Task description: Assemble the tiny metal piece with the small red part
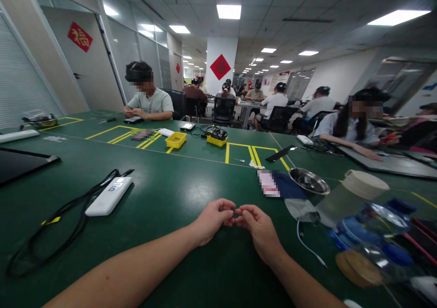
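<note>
My left hand (pixel 215 219) and my right hand (pixel 258 229) meet just above the green table (pixel 164 194), fingertips nearly touching or touching. The fingers of both are curled, thumbs against the forefingers in a pinch. Whatever lies between them, if anything, is too small to make out. Left of my hands lies a white power bank (pixel 109 196) marked 15, with a looped black cable (pixel 77 228) beside it. To the right are a dark blue cloth (pixel 288 186) and a grey pouch (pixel 300 209) with a white cable (pixel 309 244).
A metal bowl (pixel 309 181), a lidded plastic jug (pixel 351 196) and blue-tinted bottles (pixel 368 226) crowd the right side. Farther off stand two yellow trays (pixel 176 140), (pixel 216 140) among yellow tape lines. A person (pixel 150 98) sits across at left, another (pixel 355 121) at right.
</note>
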The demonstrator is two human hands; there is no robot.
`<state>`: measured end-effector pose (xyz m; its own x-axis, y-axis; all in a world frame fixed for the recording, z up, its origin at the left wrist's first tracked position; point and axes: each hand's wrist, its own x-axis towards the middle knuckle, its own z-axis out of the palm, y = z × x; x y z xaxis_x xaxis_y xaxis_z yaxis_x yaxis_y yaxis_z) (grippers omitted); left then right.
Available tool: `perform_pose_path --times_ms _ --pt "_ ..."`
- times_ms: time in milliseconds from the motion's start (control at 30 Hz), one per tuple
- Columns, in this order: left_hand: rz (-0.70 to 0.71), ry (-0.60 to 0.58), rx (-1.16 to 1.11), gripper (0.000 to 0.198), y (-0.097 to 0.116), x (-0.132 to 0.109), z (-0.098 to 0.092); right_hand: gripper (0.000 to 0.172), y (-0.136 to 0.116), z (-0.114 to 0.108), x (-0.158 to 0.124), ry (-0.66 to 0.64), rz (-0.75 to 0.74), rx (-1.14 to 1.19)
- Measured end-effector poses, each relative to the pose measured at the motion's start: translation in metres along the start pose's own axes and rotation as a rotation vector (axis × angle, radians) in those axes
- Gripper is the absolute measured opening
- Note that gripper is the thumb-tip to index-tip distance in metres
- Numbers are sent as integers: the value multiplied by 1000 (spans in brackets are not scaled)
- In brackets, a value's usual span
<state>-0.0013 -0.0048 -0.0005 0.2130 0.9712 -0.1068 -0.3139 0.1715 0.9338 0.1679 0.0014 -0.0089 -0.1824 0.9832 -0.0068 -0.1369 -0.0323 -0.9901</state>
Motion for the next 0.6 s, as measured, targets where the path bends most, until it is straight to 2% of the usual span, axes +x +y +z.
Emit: perform_pose_path --times_ms 100,300,600 --pt "0 -6 31 24 0 0 1 31 -2 0 -2 6 -6 -19" --pt "14 41 -11 23 0 -2 3 28 -7 0 0 -4 77 108" --pt "-73 25 -58 25 5 -3 3 23 -9 -8 -1 -27 143 274"
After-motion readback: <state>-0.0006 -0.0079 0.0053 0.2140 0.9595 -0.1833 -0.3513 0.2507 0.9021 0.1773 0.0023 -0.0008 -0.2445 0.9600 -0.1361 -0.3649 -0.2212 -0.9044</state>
